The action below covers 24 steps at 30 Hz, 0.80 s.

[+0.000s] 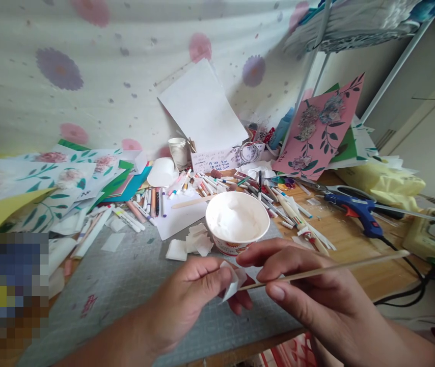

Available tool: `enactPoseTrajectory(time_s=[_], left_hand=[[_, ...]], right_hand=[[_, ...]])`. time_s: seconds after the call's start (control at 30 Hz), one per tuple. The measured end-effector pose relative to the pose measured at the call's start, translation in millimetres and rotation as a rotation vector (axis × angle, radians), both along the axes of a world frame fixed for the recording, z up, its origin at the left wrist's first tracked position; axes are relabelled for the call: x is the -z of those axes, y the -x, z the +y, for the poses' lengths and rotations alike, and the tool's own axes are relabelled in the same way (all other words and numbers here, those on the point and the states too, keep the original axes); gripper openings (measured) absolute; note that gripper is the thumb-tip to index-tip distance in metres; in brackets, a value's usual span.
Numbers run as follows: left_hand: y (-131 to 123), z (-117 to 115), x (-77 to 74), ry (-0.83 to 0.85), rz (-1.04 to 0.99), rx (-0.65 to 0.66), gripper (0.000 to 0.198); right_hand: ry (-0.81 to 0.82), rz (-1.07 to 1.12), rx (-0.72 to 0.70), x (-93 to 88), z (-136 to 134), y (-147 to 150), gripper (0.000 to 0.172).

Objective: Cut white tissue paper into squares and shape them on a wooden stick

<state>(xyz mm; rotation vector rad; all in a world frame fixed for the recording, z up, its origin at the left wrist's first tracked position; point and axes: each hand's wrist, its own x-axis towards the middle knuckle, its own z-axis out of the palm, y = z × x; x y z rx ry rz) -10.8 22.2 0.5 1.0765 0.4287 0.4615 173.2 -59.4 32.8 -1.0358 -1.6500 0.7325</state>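
My left hand [198,288] pinches a small piece of thin white paper [233,283] between thumb and fingers. In my right hand [309,285] a long thin wooden stick [340,267] is gripped between thumb and forefinger, its left end touching or very near the paper. Just beyond both hands stands a paper bowl [237,224] with white, soft-looking stuff inside. Several loose white paper squares [190,243] lie left of the bowl on the grey cutting mat [126,300]. My fingers hide part of the bowl's front.
Many markers [154,201] crowd the table behind the bowl. To the right lie a blue glue gun [358,206] and its black cable [412,293]. Flower pictures on paper [64,178] pile up at left, and a pink flower card [322,122] leans at right. Paper cups [178,153] stand at the back.
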Motion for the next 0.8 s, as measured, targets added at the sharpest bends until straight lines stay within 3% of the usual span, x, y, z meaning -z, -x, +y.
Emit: enactPoseTrajectory(time_s=[0.33, 0.47, 0.67, 0.8], left_hand=[[-3.5, -4.5, -0.6, 0.188, -0.118, -0.115, 0.014], [-2.0, -1.5, 1.8, 0.066, -0.044, -0.185, 0.019], [2.5, 13.3, 0.7, -0.191, 0.129, -0.444, 0.029], [4.1, 22.8, 1.5, -0.240, 0.174, -0.533, 0.034]], right_hand=[[-0.232, -0.288, -0.040, -11.0, 3.7, 4.2, 0.020], [-0.273, -0.301, -0.058, -11.1, 7.0, 4.9, 0.021], [-0.185, -0.120, -0.062, -18.4, 14.0, -5.4, 0.027], [-0.148, -0.068, 0.055, -12.5, 27.8, -19.4, 0.017]])
